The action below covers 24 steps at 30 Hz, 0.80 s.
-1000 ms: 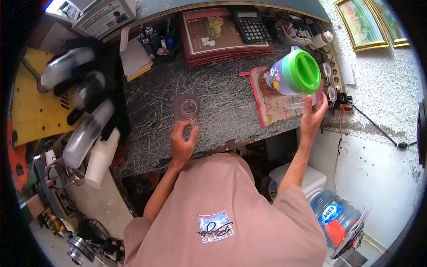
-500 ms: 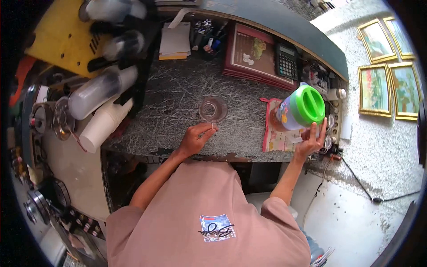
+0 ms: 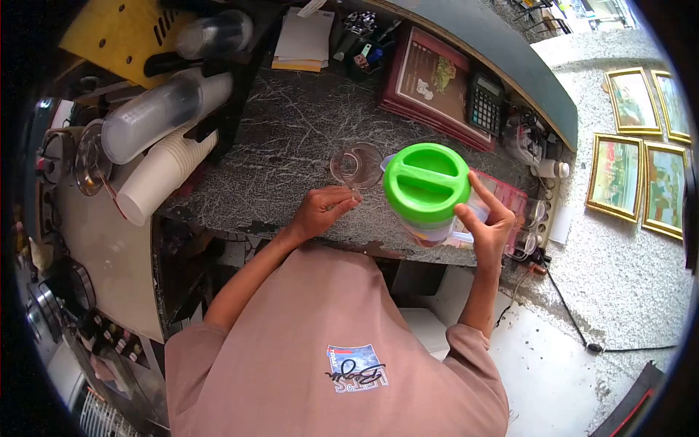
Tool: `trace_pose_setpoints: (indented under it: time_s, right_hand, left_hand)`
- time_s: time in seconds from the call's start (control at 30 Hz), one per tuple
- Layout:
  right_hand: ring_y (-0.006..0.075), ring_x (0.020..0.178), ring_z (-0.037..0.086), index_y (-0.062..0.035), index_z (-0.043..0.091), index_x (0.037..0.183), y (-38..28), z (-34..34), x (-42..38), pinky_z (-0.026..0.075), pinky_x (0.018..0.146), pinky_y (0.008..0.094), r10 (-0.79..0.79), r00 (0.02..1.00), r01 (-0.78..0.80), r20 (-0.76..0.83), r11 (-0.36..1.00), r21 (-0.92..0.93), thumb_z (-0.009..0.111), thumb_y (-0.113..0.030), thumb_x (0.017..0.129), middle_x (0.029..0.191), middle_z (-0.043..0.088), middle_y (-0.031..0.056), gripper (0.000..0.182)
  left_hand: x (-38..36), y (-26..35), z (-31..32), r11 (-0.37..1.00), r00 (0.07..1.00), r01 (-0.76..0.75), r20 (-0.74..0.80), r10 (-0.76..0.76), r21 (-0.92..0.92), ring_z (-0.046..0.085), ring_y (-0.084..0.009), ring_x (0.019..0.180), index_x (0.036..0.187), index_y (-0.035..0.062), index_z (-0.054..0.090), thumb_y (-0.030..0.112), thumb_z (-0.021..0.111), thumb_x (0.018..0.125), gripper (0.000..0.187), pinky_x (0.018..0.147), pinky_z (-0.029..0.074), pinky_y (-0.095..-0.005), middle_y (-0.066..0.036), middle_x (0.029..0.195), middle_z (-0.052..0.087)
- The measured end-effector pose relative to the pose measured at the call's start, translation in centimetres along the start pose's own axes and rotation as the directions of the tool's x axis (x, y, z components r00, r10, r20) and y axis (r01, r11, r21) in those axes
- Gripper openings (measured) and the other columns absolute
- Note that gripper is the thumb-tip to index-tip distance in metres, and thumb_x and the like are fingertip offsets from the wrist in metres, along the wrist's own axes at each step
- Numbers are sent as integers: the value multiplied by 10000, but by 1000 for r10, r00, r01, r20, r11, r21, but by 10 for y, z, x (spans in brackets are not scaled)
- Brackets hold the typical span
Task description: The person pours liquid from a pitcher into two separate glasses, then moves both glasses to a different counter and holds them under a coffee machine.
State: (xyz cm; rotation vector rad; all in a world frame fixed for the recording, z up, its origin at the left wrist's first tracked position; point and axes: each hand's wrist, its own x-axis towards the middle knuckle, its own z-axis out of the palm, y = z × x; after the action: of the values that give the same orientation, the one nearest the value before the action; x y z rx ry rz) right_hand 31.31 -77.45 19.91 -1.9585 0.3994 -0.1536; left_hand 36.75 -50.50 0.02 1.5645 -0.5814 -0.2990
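Note:
A pitcher (image 3: 428,186) with a bright green lid is held up over the table's front edge, its spout pointing left. My right hand (image 3: 489,222) is closed round its handle, with a finger and thumb by the lid. Just left of the spout, a clear cup (image 3: 355,164) stands upright on the dark, scratched table (image 3: 291,138). The fingers of my left hand (image 3: 325,211) are pinched together at the cup's near side. Behind the pitcher, a pink-edged mat (image 3: 518,207) is partly hidden.
Stacked white cups (image 3: 160,175) and clear plastic cups (image 3: 149,120) lie at the left. Dark red books (image 3: 437,80), a calculator (image 3: 484,102) and papers (image 3: 302,40) are at the back. A white bottle (image 3: 553,170) stands at the right, and framed pictures (image 3: 615,178) hang on the wall.
My right hand has brought the pitcher left from over the mat to beside the clear cup. My left hand stays at the cup. The view has shifted slightly.

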Motion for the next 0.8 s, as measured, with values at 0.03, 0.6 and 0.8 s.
trace_pose_setpoints:
  time_s: [0.03,0.6,0.8]
  right_hand:
    - [157,1023,679,21,632,1338,-5,4,1,525,927,304,-28,998,31,48,998,-53,846,-69,788,1164,724,161,597]
    - [100,855,702,6,678,1259,-56,19,18,571,740,254,-90,953,169,290,951,-259,848,-86,790,1020,760,128,508]
    - [180,1089,669,34,631,1330,-68,21,17,522,961,323,-7,952,116,305,933,-340,834,-43,783,1228,705,177,588]
  left_hand:
    - [0,-2,0,1000,1000,-3,4,3,-15,726,-275,1014,1038,-1,754,171,686,958,201,907,560,-379,-132,1033,761]
    - [-3,-17,3,999,999,-38,-22,38,23,727,-300,986,1022,-2,745,200,739,918,228,876,564,-389,-153,1022,753]
    - [-1,-18,2,1000,1000,-23,-16,23,-9,724,-299,986,1035,9,743,202,738,920,225,871,561,-388,-150,1028,750]
